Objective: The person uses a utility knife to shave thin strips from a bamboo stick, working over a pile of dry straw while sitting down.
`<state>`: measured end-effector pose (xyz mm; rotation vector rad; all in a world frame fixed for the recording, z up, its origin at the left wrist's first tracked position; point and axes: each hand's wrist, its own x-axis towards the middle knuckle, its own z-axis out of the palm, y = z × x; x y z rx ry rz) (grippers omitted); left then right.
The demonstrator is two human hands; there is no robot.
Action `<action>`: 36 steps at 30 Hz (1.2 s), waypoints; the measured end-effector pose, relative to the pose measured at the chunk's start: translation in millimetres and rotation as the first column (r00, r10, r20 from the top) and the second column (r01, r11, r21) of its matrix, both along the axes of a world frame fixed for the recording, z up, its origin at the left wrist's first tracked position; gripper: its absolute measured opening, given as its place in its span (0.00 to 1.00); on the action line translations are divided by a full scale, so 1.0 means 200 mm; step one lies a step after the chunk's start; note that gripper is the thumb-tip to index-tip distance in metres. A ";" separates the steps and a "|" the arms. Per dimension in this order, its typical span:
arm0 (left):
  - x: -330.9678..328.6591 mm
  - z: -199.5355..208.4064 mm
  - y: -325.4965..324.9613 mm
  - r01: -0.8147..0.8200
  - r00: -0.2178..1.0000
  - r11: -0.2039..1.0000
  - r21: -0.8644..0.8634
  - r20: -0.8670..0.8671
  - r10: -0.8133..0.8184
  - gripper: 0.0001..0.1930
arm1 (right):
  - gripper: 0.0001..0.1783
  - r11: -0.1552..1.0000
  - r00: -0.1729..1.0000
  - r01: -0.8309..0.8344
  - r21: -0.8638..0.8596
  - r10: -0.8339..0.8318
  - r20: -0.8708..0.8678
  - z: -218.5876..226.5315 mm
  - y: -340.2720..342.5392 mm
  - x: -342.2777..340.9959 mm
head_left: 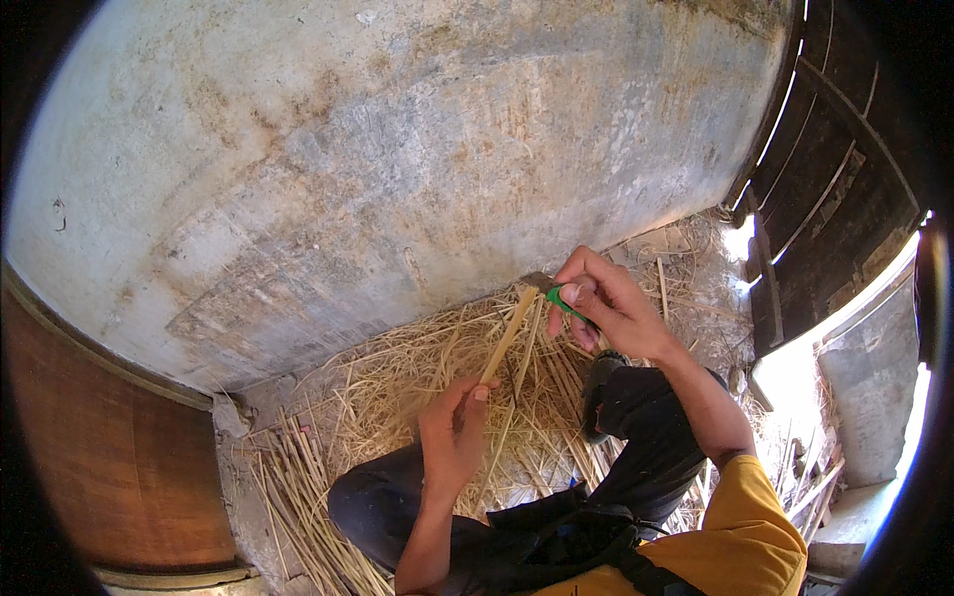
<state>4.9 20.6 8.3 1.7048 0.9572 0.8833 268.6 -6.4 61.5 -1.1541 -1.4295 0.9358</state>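
Note:
My left hand (pixel 454 429) pinches the lower part of a flat, pale yellow strip (pixel 510 331) that looks like split bamboo. The strip slants up and to the right. In my right hand (pixel 612 303) is a small knife with a green handle (pixel 566 304), the fingers wrapped round it. Its short dark blade (pixel 538 281) lies at the strip's upper end; whether it has cut in is too small to tell. Beneath both hands spreads a heap of thin curled shavings (pixel 397 392).
A stained grey wall (pixel 427 179) rises in front. Long thin strips (pixel 303 487) lie on the ground to the left, beside a brown wooden panel (pixel 119 467). Dark planks (pixel 835 189) stand at the right. My bent legs (pixel 651 417) flank the heap.

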 end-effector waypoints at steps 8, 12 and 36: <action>0.00 0.01 0.00 -0.019 0.998 0.999 0.034 -0.051 0.021 0.09 | 0.08 0.999 0.999 -0.034 -0.024 0.035 0.034 0.00 0.00 0.04; 0.00 0.00 0.00 -0.026 0.999 0.998 0.061 -0.035 0.029 0.08 | 0.08 0.999 0.996 -0.031 -0.030 0.033 0.081 0.01 0.00 0.04; 0.00 0.00 -0.01 -0.018 0.998 1.000 0.017 -0.058 0.019 0.10 | 0.10 0.981 0.906 -0.187 -0.048 0.153 -0.395 -0.03 0.01 0.06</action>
